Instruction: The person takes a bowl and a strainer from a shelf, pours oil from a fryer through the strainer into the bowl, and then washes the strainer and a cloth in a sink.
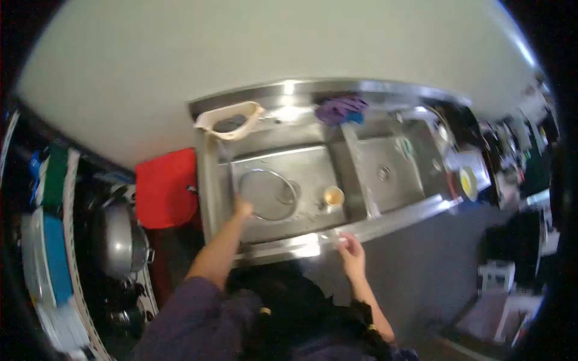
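Note:
My left hand (243, 208) is closed at the left rim of a round, metal-edged bowl or strainer (269, 194) inside the left basin of the steel sink (301, 157). At the sink's front edge, my right hand (350, 245) has its fingers pressed together; a small pale spot shows at the fingertips, too small to name. Right of the round piece, a small cup with orange-brown contents (333, 196) stands in the same basin.
A beige basket (229, 112) sits at the back left corner, a purple cloth (340, 110) on the back ledge. A red cloth (165, 188) hangs at the left. Shelves with a large pot (118, 240) stand further left. The right basin (391, 171) has a drain.

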Demonstrator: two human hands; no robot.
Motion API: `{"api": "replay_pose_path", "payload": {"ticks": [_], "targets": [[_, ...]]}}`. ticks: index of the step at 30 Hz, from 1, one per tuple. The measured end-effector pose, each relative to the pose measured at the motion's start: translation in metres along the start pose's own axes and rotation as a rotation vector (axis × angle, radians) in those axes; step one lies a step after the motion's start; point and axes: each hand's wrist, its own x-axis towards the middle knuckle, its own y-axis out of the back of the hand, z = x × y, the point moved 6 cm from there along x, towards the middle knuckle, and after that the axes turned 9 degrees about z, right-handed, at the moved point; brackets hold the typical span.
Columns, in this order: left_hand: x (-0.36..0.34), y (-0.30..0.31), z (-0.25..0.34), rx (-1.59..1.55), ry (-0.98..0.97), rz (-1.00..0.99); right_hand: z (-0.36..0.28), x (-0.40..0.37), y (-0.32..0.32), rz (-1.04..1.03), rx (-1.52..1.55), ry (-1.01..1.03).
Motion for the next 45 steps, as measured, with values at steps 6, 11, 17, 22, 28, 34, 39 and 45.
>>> {"api": "replay_pose_path", "payload": {"ticks": [6, 11, 17, 22, 28, 34, 39, 45], "targets": [[0.038, -0.056, -0.086, 0.462, -0.046, 0.014, -0.006, 0.02, 0.051, 0.011, -0.376, 0.189], [0.001, 0.013, -0.003, 0.02, -0.24, -0.072, -0.05, 0.025, 0.03, -0.02, -0.665, 0.47], [-0.165, 0.363, 0.215, 0.151, -1.201, 0.226, -0.136, 0.023, -0.121, -0.252, -0.641, 0.728], [-0.246, 0.675, 0.31, 0.699, -1.147, 0.978, -0.275, -0.09, -0.36, -0.425, -0.206, 1.212], [-0.257, 0.903, 0.364, 1.011, -1.129, 1.409, -0.427, -0.32, -0.612, -0.794, 0.116, 1.526], [-0.248, 0.964, 0.364, 1.17, -1.182, 1.492, -0.552, -0.478, -0.777, -0.756, 0.416, 1.823], [-0.227, 1.004, 0.37, 1.06, -1.164, 1.45, -0.629, -0.523, -0.875, -0.72, 0.408, 1.714], [-0.217, 1.013, 0.367, 0.902, -1.252, 1.384, -0.653, -0.602, -0.948, -0.766, 0.469, 2.092]]}}
